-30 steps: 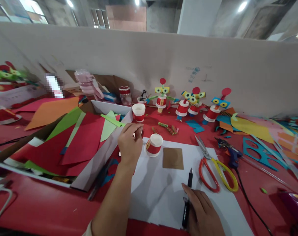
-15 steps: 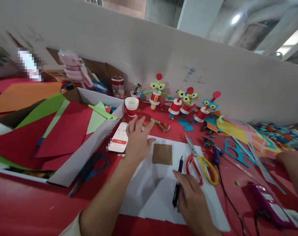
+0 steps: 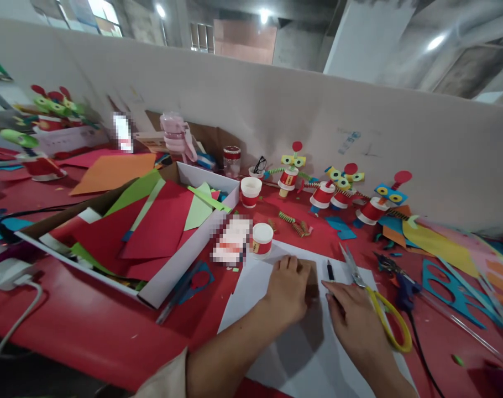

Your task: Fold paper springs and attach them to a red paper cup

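My left hand (image 3: pixel 288 287) is closed with curled fingers over the left part of a brown square of card (image 3: pixel 313 276), hiding that part. The card lies over white paper sheets (image 3: pixel 284 354). To its right, my right hand (image 3: pixel 355 323) rests with fingers stretched out, over a black pen (image 3: pixel 330 270) whose tip shows beyond the fingertips. Scissors (image 3: pixel 357 271) with a yellow handle lie right beside this hand, their other handle covered by it. An upturned red and white paper cup (image 3: pixel 262 241) stands just beyond my left hand.
A white box (image 3: pixel 185 260) of coloured paper sits left, beside a blurred-out phone (image 3: pixel 231 240). Another paper cup (image 3: pixel 250 192) stands behind. Several cup figures (image 3: pixel 291 179) line the wall. At right are a blue glue gun (image 3: pixel 404 290), its cord, and a blue cut-out sheet (image 3: pixel 452 293).
My left hand has moved from near the phone onto the brown card, and its fingers have curled. The upturned cup now shows beside the phone. The view has turned left.
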Motion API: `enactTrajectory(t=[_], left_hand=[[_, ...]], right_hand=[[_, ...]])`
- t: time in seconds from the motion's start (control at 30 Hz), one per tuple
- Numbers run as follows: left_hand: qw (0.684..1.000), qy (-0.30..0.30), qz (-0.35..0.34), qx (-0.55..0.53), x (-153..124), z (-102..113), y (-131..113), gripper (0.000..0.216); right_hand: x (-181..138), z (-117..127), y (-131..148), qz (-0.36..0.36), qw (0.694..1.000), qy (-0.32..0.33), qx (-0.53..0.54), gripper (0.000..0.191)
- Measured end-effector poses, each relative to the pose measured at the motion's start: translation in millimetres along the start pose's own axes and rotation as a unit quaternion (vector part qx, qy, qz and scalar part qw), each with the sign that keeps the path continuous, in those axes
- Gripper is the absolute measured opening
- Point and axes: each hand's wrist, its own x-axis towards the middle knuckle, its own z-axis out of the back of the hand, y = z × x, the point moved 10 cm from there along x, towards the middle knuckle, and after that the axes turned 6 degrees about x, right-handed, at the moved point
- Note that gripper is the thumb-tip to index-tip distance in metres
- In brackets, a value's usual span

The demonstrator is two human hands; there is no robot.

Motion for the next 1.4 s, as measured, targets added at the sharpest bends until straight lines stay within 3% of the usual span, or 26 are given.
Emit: enactTrajectory(t=[0.2, 0.3, 0.4, 0.47, 0.53, 0.6, 0.67, 0.73, 0.8, 0.83, 0.9, 0.93, 1.0, 1.07, 1.13, 1.27, 1.4], left_hand=[[1.0, 0.004, 0.027, 0.002, -0.3, 3.9, 5.7, 0.079], [0.998, -0.06, 0.006, -0.025, 0.5, 19.8, 5.9, 0.079], [0.983, -0.142, -0.052, -0.106, -1.7, 39.2, 0.0, 0.077], [0.972, -0.163, -0.084, -0.146, -2.5, 42.5, -4.5, 0.079], [0.962, -0.175, -0.082, -0.193, -2.1, 40.5, -4.2, 0.086], [0.945, -0.196, -0.052, -0.258, -2.3, 38.3, 1.8, 0.092], [0.921, -0.24, -0.011, -0.308, -6.1, 42.9, 12.4, 0.082], [0.908, -0.305, -0.004, -0.288, -14.6, 61.0, 19.3, 0.051], [0.903, -0.38, -0.029, -0.197, -27.0, 90.3, 21.9, 0.021], [0.898, -0.413, -0.042, -0.146, -33.5, 105.2, 23.9, 0.016], [0.874, -0.478, 0.025, -0.077, -45.8, 130.8, 49.1, 0.02], [0.874, -0.478, 0.064, -0.057, -46.3, 137.4, 63.4, 0.02], [0.917, -0.386, 0.095, -0.016, -29.9, 132.8, 81.6, 0.035], [0.966, -0.242, 0.087, -0.016, -8.7, 108.1, 88.7, 0.058], [0.98, -0.174, 0.097, -0.026, 0.3, 88.6, 89.3, 0.06], [0.971, -0.227, 0.038, -0.061, 7.8, 77.0, 64.2, 0.059], [0.976, -0.219, -0.008, -0.005, 16.2, 56.4, 48.5, 0.065]], right_hand=[[37.2, 1.0, -0.8, -0.027, 0.996, 0.055, 0.059, 0.03], [45.4, 3.5, -16.0, -0.101, 0.988, 0.02, 0.111, 0.035], [38.3, 3.2, -32.0, -0.183, 0.96, -0.033, 0.21, 0.036], [33.8, -6.9, -34.1, -0.209, 0.915, -0.027, 0.344, 0.032], [31.0, -18.4, -34.0, -0.237, 0.843, -0.014, 0.483, 0.028], [28.0, -23.7, -39.0, -0.275, 0.779, -0.031, 0.562, 0.025], [24.5, -24.1, -47.7, -0.31, 0.737, -0.069, 0.597, 0.024], [22.6, -22.0, -55.1, -0.323, 0.706, -0.106, 0.622, 0.025], [22.0, -17.8, -61.8, -0.324, 0.681, -0.142, 0.641, 0.025], [21.8, -15.3, -65.1, -0.324, 0.671, -0.16, 0.647, 0.026], [20.5, -10.8, -71.4, -0.33, 0.652, -0.192, 0.656, 0.029], [19.6, -8.7, -74.1, -0.333, 0.642, -0.208, 0.658, 0.03], [17.5, -5.2, -78.2, -0.339, 0.627, -0.235, 0.66, 0.031], [15.5, -2.9, -81.0, -0.344, 0.62, -0.255, 0.658, 0.03], [13.1, -1.0, -83.6, -0.348, 0.614, -0.274, 0.653, 0.029], [8.9, 1.2, -87.0, -0.361, 0.599, -0.301, 0.648, 0.027], [8.9, 1.0, -85.4, -0.369, 0.591, -0.302, 0.651, 0.025]])
